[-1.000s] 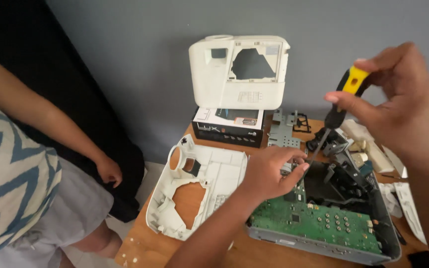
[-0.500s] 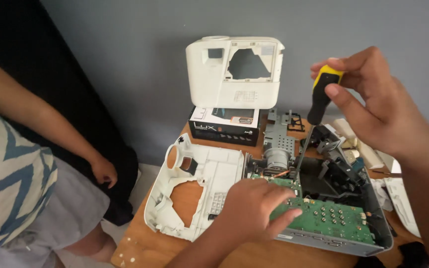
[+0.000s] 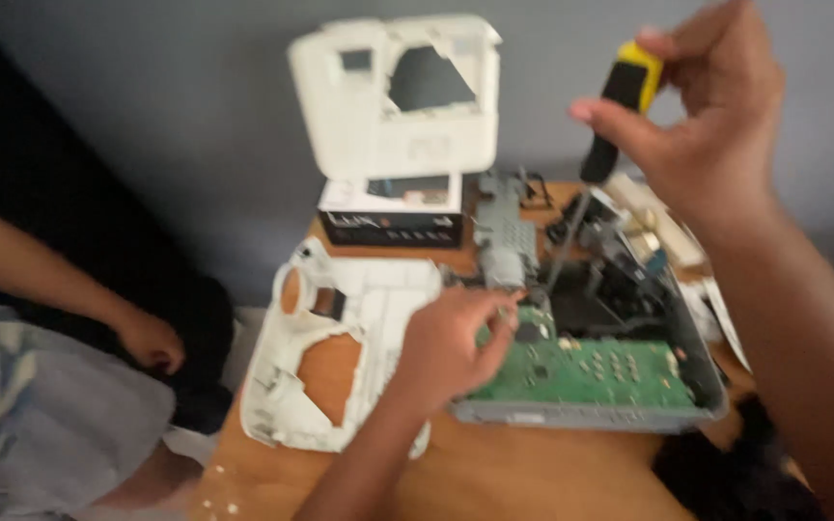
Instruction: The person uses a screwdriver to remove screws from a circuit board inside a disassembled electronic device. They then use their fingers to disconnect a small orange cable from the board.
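Right grip (image 3: pixel 702 116) holds screwdriver (image 3: pixel 602 145) upright, tip down in open chassis (image 3: pixel 697 386). Left grip (image 3: pixel 456 338) pinches something small at board (image 3: pixel 591 371) edge; can't tell what. Risk: tip slipping, gouging board. White cover (image 3: pixel 340 357) left of it; second cover (image 3: pixel 393 101) behind; another person's hand (image 3: pixel 147 338) far left.

a: what sort of place is this?
b: looks like a home repair corner. a small wooden table (image 3: pixel 494 473) sits under the hands against a plain grey wall (image 3: pixel 195 116), strewn with white casing shells (image 3: pixel 340 338). another person (image 3: pixel 60 386) sits beside it, left of the hands.
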